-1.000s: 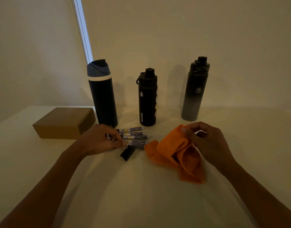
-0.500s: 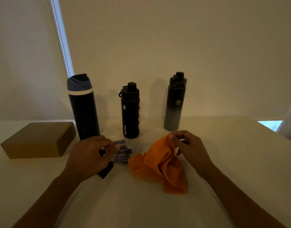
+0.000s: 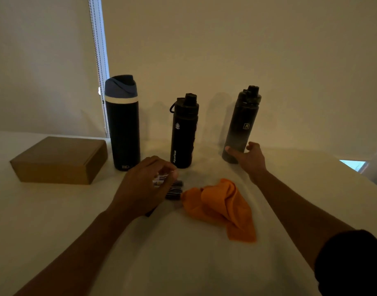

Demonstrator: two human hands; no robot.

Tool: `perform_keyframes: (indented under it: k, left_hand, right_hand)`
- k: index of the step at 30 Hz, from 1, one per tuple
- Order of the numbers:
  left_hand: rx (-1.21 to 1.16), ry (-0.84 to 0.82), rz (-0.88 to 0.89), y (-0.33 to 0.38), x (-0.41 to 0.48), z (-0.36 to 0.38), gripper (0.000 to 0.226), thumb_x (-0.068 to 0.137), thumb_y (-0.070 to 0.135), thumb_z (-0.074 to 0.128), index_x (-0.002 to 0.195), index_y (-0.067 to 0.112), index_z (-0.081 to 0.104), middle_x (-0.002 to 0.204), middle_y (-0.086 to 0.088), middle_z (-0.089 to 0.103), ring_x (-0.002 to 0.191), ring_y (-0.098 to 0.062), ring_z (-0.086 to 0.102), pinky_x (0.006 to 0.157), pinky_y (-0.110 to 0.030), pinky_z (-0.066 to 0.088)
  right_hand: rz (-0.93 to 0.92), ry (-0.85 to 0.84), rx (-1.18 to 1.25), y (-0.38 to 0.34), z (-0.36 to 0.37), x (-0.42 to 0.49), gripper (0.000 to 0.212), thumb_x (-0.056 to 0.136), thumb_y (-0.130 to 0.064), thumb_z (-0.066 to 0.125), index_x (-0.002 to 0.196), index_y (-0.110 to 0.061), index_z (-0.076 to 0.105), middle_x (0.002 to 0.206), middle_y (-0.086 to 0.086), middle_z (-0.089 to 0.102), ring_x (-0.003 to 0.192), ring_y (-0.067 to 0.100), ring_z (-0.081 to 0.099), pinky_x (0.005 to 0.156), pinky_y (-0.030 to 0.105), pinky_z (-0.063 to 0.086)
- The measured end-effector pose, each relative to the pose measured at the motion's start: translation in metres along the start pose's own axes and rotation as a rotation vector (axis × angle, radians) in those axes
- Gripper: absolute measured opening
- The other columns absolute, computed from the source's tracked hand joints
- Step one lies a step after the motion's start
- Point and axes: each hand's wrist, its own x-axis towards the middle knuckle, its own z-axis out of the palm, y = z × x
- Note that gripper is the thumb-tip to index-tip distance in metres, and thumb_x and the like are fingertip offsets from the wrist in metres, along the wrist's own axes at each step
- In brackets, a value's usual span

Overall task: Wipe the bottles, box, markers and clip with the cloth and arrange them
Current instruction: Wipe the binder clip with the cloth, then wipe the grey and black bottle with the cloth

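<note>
Three bottles stand in a row near the far edge of the counter (image 3: 183,263). All have their lids on, so nobody can see what is inside. The brown box (image 3: 57,159) near the far left corner is shut too.

The tall bottle (image 3: 123,133) has a blue lid and a small white mark low down, too blurry to read. The middle bottle (image 3: 183,135) has a little drop sign and white writing up its side, also too blurry. The grey bottle (image 3: 240,129) shows a square with the letter A.

The right hand (image 3: 249,159) has let go of the orange cloth (image 3: 221,206), which it pinched a moment ago. The cloth now lies crumpled in the middle of the counter. That hand is now at the bottom of the grey bottle, its fingers spread apart.

The left hand (image 3: 140,189) stays over the striped markers (image 3: 173,190), fingers curled. I cannot tell if they pinch one. A dark bit of the clip (image 3: 150,213) peeks out under that hand.
</note>
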Motion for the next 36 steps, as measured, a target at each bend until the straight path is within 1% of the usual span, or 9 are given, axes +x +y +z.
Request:
perform_keyframes:
  k: [6,10,14,19,22,25,27,31,36]
  left_hand:
    - [-0.198,0.039,-0.082,0.004,-0.002,0.001,0.029,0.092,0.051,0.063,0.119,0.040,0.060,0.103,0.028,0.057,0.099,0.012,0.058,0.077,-0.005,0.042]
    - [-0.251,0.061,-0.104,0.007,-0.002,-0.001,0.031,0.092,0.051,0.064,0.119,0.036,0.062,0.105,0.024,0.061,0.099,0.010,0.059,0.079,-0.005,0.043]
    - [-0.265,0.070,-0.121,0.010,-0.003,0.000,0.031,0.091,0.051,0.065,0.118,0.034,0.065,0.104,0.023,0.063,0.098,0.010,0.060,0.076,-0.003,0.043]
    - [-0.378,0.087,-0.164,0.019,-0.003,0.000,0.030,0.091,0.051,0.067,0.116,0.035,0.066,0.100,0.026,0.064,0.099,0.014,0.059,0.076,0.002,0.043]
    - [-0.426,0.071,-0.167,0.026,-0.003,-0.002,0.035,0.091,0.057,0.061,0.118,0.036,0.065,0.104,0.026,0.065,0.102,0.016,0.059,0.077,0.002,0.043]
    - [-0.559,0.057,-0.178,0.029,-0.003,-0.013,0.050,0.090,0.072,0.050,0.122,0.036,0.064,0.110,0.022,0.068,0.105,0.006,0.064,0.085,-0.014,0.052]
    - [-0.718,0.058,-0.209,0.026,-0.003,-0.023,0.062,0.088,0.078,0.047,0.125,0.031,0.065,0.116,0.012,0.069,0.106,-0.006,0.068,0.083,-0.026,0.059]
    - [-0.790,0.060,-0.253,0.021,-0.001,-0.037,0.051,0.102,0.059,0.039,0.123,0.023,0.069,0.119,0.004,0.072,0.114,-0.016,0.066,0.098,-0.040,0.052]
    - [-0.842,0.084,-0.279,0.025,-0.001,-0.044,0.050,0.104,0.049,0.036,0.120,0.016,0.070,0.115,-0.001,0.074,0.112,-0.019,0.068,0.098,-0.040,0.053]
  right_hand:
    - [-0.041,0.067,0.025,0.002,0.020,0.005,0.089,0.068,-0.057,0.085,0.138,-0.017,0.046,0.132,0.006,0.060,0.114,0.028,0.060,0.099,0.047,0.052]
    - [-0.083,0.092,0.020,0.004,0.017,-0.008,0.082,0.065,-0.058,0.085,0.129,-0.019,0.052,0.124,0.002,0.063,0.105,0.025,0.062,0.095,0.047,0.055]
    - [-0.151,0.042,0.024,-0.004,0.006,-0.039,0.079,0.067,-0.057,0.085,0.129,-0.019,0.055,0.122,-0.003,0.064,0.103,0.018,0.062,0.091,0.034,0.054]
    - [-0.255,-0.036,0.058,-0.035,-0.016,-0.089,0.075,0.067,-0.067,0.080,0.125,-0.026,0.058,0.113,-0.012,0.066,0.096,0.009,0.066,0.071,0.020,0.057]
    - [-0.288,-0.149,0.155,-0.067,-0.032,-0.119,0.070,0.069,-0.067,0.078,0.125,-0.028,0.059,0.112,-0.015,0.067,0.092,0.009,0.068,0.067,0.021,0.058]
    - [-0.273,-0.386,0.329,-0.084,-0.044,-0.155,0.067,0.071,-0.061,0.075,0.127,-0.027,0.062,0.114,-0.011,0.071,0.098,0.011,0.070,0.078,0.029,0.059]
    - [-0.207,-0.541,0.426,-0.081,-0.044,-0.178,0.055,0.073,-0.051,0.075,0.122,-0.030,0.063,0.113,-0.013,0.072,0.102,0.010,0.070,0.078,0.027,0.059]
    - [-0.072,-0.754,0.463,-0.062,-0.031,-0.193,0.058,0.067,-0.040,0.082,0.121,-0.028,0.062,0.113,-0.011,0.073,0.106,0.013,0.070,0.083,0.032,0.058]
    - [0.038,-0.856,0.416,-0.044,-0.021,-0.193,0.077,0.061,-0.036,0.093,0.129,-0.022,0.059,0.122,0.000,0.070,0.109,0.022,0.069,0.087,0.045,0.059]
